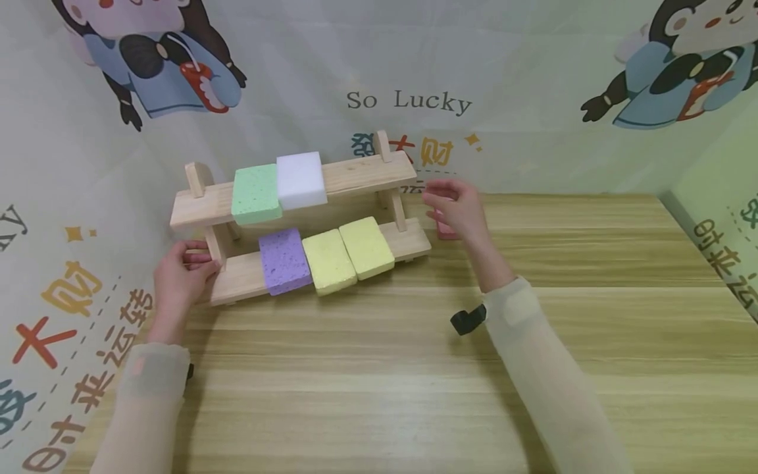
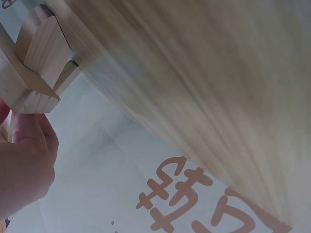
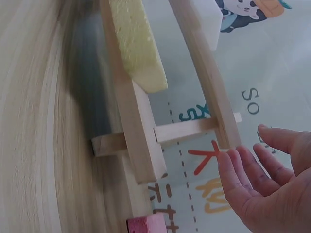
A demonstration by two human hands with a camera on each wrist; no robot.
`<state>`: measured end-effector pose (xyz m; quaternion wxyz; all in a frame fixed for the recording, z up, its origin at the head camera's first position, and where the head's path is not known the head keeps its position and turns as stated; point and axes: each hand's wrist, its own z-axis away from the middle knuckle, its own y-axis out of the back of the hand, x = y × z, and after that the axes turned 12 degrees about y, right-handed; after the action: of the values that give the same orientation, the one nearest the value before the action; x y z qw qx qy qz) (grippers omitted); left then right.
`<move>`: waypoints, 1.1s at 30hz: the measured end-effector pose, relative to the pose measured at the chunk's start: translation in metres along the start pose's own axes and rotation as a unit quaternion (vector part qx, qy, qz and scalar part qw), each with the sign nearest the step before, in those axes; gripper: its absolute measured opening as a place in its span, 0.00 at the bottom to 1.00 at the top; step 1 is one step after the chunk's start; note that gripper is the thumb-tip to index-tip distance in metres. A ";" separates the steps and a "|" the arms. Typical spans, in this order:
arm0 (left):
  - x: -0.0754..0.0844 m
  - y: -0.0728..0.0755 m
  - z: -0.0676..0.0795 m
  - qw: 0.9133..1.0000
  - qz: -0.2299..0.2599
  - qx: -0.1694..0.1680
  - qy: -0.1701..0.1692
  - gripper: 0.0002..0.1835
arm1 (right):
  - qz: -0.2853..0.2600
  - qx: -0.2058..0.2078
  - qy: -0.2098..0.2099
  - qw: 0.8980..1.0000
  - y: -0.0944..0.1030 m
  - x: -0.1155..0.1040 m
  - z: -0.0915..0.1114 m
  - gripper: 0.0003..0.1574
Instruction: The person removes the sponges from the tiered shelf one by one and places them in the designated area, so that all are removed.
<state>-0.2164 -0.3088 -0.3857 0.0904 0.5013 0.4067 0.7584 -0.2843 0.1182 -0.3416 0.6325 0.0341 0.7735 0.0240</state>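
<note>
A two-tier wooden rack [image 1: 361, 176] stands at an angle on the table, bearing sponges. On its upper board lie a green sponge [image 1: 256, 194] and a white sponge [image 1: 302, 180], side by side. The lower board [image 1: 239, 275] carries a purple sponge [image 1: 285, 261] and two yellow sponges [image 1: 329, 261]. My left hand [image 1: 180, 273] grips the rack's left end by the lower board and upright, its fingers partly hidden behind. Near the upper board's right end, my right hand [image 1: 458, 207] has loosely bent fingers with nothing between them. Partly behind it is a pink sponge [image 1: 447, 230].
The wood-grain table [image 1: 379, 368] meets a printed cloth backdrop [image 1: 521, 99] behind the rack and on both sides. A black wrist device [image 1: 468, 320] sits at the right sleeve cuff.
</note>
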 end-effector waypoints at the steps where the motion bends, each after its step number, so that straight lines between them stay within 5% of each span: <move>1: 0.000 0.000 0.000 1.000 0.000 0.000 0.001 0.24 | -0.001 -0.004 0.004 1.000 -0.003 -0.001 -0.001 0.24; 33: -0.001 0.001 -0.002 1.000 0.006 -0.004 0.003 0.24 | -0.029 -0.081 0.032 0.996 -0.087 -0.031 -0.005 0.23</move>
<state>-0.2169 -0.3110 -0.3860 0.0864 0.5008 0.4013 0.7620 -0.2849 0.0291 -0.3173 0.6083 -0.0406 0.7896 0.0693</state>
